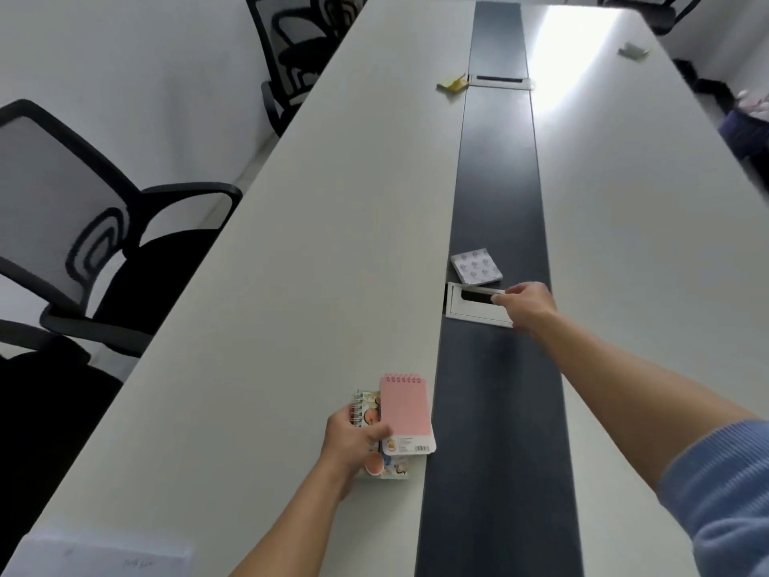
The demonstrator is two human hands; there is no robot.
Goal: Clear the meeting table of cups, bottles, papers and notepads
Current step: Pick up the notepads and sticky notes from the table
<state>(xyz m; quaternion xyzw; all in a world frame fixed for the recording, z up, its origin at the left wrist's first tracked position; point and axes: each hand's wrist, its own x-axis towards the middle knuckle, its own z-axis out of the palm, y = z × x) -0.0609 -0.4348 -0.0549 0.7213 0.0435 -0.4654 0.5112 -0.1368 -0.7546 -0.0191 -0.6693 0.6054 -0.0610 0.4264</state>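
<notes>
Two small notepads are already gathered in the person's left hand [353, 441]: a pink spiral notepad [405, 412] stacked over an illustrated spiral notepad [385, 460], the fingers [376, 435] closed around both and holding them low over the near part of the tabletop [291, 285]. The right hand [526, 304] reaches out over the dark centre strip [499, 181], its fingertips at the lifted flap of the white cable box [478, 308]; whether they pinch the flap or only touch it I cannot tell. Just beyond that box lies a patterned grey pad [475, 267], untouched. Farther up, a crumpled yellow paper [451, 83] sits beside a second cable box [499, 81], and a pale scrap [632, 50] rests near the far right edge.

The collecting step looks partly done. Next, I judge, the right hand must shift slightly forward, pick the grey pad off the strip, and add it to the stack.
</notes>
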